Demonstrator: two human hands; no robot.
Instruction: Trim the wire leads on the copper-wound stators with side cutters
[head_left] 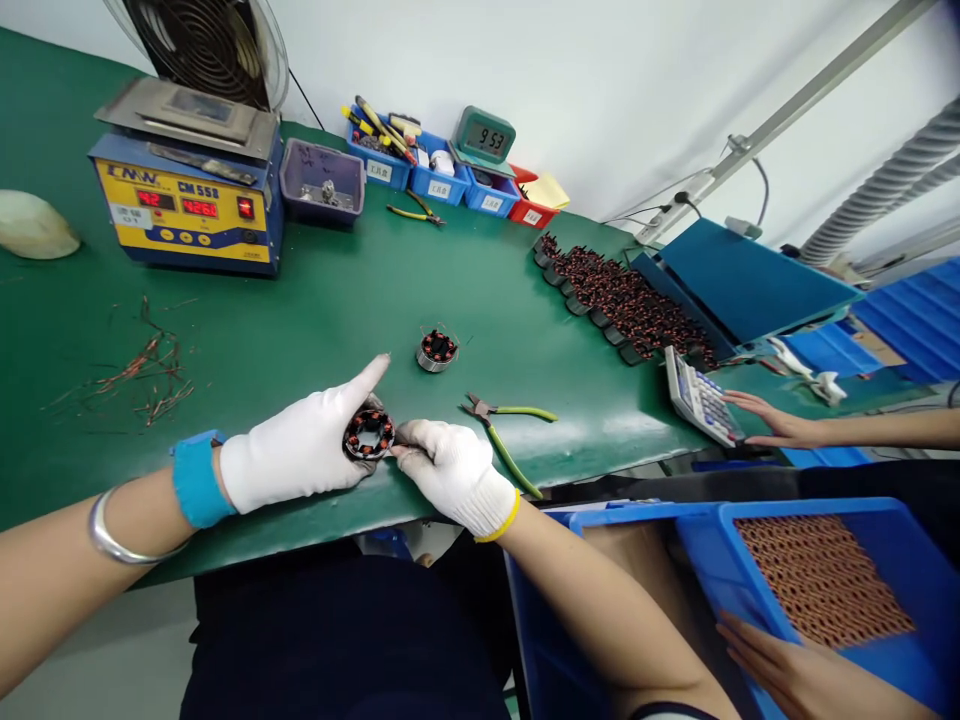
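My left hand [300,440], in a white glove, holds a ring-shaped motor stator [369,434] with copper coils on a black core, its open middle tilted up toward me. The thumb points up and away from the ring. My right hand [446,465], gloved in white with a yellow cuff edge, is closed in a pinch at the stator's right edge; what lies between the fingertips is hidden. Another stator [437,350] with thin wire ends sticking up stands just beyond my hands. Green-handled cutters [502,430] lie spread on the table, right of my right hand.
Wire scraps [154,375] lie at the left near a yellow-blue CM 558 unit [191,205]. Small bins [442,185], pliers [416,208] and rows of stators [622,300] stand behind. At right, a co-worker's hand [772,418] touches a calculator [701,395]; another rests by a blue crate [720,560].
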